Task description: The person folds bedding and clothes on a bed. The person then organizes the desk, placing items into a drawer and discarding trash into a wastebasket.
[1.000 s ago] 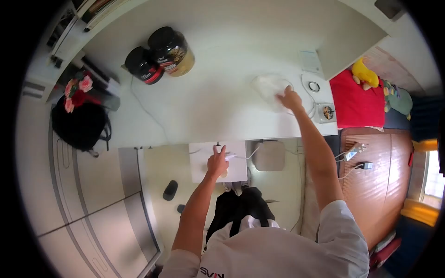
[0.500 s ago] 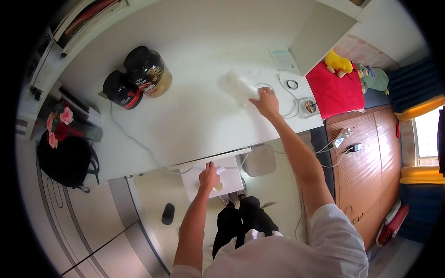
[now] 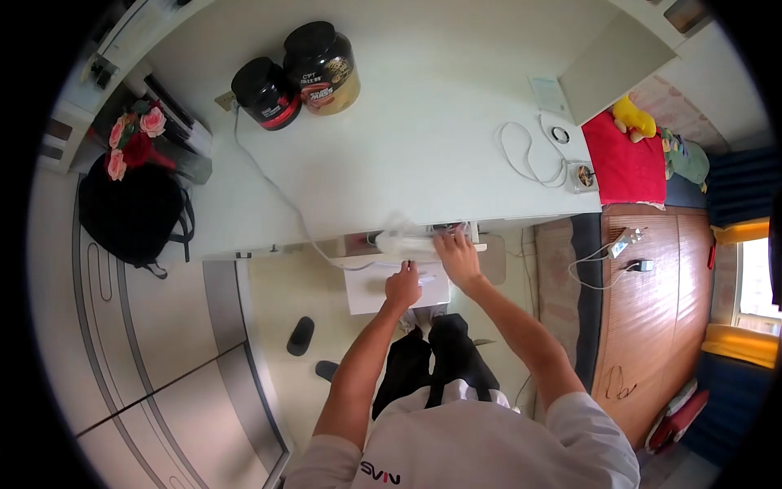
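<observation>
At the desk's front edge, a drawer [image 3: 354,244] stands partly pulled out, with small items inside it. My left hand [image 3: 402,287] is closed on the drawer's front at its handle. Over the drawer's right part, my right hand [image 3: 458,254] grips a crumpled clear plastic bag [image 3: 403,240], which is blurred and hangs at the drawer opening. Below the drawer is a white stool [image 3: 363,294], partly covered by my left hand.
Two black-lidded tubs [image 3: 322,69] stand on the white desk [image 3: 391,155]. A white cable [image 3: 528,159], a black ring and a glass ashtray [image 3: 583,177] lie at its right. At left are a black backpack [image 3: 134,213] and pink flowers [image 3: 152,122].
The drawer has come out from under the desk with my left hand on its front. My right hand has carried the plastic bag from the desktop down to the drawer.
</observation>
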{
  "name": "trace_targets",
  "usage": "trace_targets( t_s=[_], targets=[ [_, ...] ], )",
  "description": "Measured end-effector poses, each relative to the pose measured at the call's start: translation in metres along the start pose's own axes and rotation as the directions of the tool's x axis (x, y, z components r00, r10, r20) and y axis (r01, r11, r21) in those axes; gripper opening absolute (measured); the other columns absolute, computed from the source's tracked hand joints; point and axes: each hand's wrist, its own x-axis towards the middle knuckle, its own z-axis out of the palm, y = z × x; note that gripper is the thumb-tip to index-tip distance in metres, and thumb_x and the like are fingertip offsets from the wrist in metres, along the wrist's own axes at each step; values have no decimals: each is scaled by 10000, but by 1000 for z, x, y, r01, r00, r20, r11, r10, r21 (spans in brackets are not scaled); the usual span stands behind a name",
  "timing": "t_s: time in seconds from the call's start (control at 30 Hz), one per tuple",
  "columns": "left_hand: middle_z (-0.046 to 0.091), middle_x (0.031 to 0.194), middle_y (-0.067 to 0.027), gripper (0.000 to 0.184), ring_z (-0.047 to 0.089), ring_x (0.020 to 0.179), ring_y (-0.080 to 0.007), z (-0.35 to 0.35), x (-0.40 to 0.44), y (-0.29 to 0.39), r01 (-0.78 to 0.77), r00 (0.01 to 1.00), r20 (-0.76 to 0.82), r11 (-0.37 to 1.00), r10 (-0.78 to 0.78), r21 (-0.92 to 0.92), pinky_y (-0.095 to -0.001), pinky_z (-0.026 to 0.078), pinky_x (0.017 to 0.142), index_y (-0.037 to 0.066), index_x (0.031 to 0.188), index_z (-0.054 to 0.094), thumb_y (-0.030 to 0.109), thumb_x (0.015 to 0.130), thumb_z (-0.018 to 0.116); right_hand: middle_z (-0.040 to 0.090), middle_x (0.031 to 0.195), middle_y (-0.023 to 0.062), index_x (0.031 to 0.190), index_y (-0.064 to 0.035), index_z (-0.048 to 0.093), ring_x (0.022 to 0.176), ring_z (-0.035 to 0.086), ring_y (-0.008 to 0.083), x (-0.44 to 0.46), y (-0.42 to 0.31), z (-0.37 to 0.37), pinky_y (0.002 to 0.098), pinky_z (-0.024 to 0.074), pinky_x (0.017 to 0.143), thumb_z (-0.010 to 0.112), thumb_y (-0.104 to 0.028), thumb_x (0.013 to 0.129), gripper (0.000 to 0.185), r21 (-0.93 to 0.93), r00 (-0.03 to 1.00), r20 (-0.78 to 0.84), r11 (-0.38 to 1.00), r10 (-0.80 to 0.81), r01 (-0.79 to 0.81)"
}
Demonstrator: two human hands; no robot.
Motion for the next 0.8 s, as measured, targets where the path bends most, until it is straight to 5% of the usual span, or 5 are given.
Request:
trace_targets(
  t_s=[0.2,0.3,0.43,0.5,0.8],
  targets=[
    [503,1173,-150,544,634,810,-343,3,-12,8,-17,999,-44,999,14,-50,-430,528,684,42,1175,424,155,693,650,642,960,185,1087,-69,585,881,611,384,26,2,66,485,503,737,487,-116,825,284,535,910,413,818,-36,-210],
    [504,1172,-137,558,630,829,-341,3,-17,7,17,999,-29,999,-18,-38,-437,524,700,50,1192,420,170,698,652,630,1001,194,1159,-82,543,926,597,401,33,-12,49,493,497,777,489,-109,814,350,261,697,660,783,281,-564],
    [520,1140,-137,550,623,837,-350,18,-23,2,18,997,-76,998,-22,-56,-444,522,694,68,1175,454,173,677,662,606,1075,147,1136,-85,547,983,594,321,9,-20,16,462,520,718,500,-167,849,302,-60,996,48,996,73,-70],
    [527,1131,-138,549,619,842,-358,17,-25,1,-36,989,-148,992,17,-121,-456,518,696,77,1175,463,176,673,660,649,913,117,1045,-86,587,806,639,281,20,7,-60,426,521,674,496,-195,868,227,367,921,386,906,60,-212],
    [531,1160,-152,574,595,907,-380,-2,-19,20,151,988,10,975,-151,-165,-483,500,733,99,1205,452,187,679,664,590,1034,159,946,-63,647,949,556,343,104,383,-46,410,503,726,538,-124,838,165,-172,772,-108,753,627,-636]
  ],
)
